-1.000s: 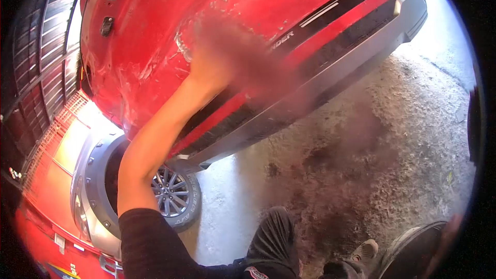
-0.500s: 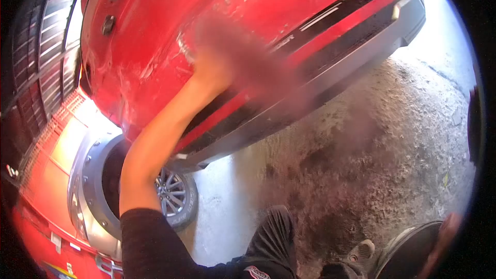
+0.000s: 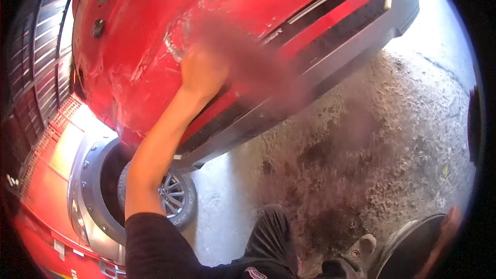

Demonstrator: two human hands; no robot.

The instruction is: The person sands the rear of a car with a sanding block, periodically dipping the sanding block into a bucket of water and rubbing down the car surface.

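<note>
My left hand (image 3: 200,72) reaches out to the red car body (image 3: 144,15) and lies over or against its side panel. A dark reddish-brown smear in the picture covers the fingers, so anything they hold is hidden. Wet-looking, whitish streaks (image 3: 173,44) mark the panel just left of the hand. Below runs a black stripe (image 3: 315,13) with pale lettering, then a grey lower sill (image 3: 356,54). My right hand cannot be made out.
A silver vehicle part with a dark wheel arch (image 3: 95,191) and a tyred wheel (image 3: 178,199) is at lower left. Rough, stained concrete (image 3: 392,124) spreads below the car. Near the lower right are a sandal-like shoe (image 3: 364,248) and a dark round-rimmed thing (image 3: 413,248).
The view has shifted slightly, so the car sits a little farther left. My left hand also appears slightly left and lower, still at the red panel beside the streaks.
</note>
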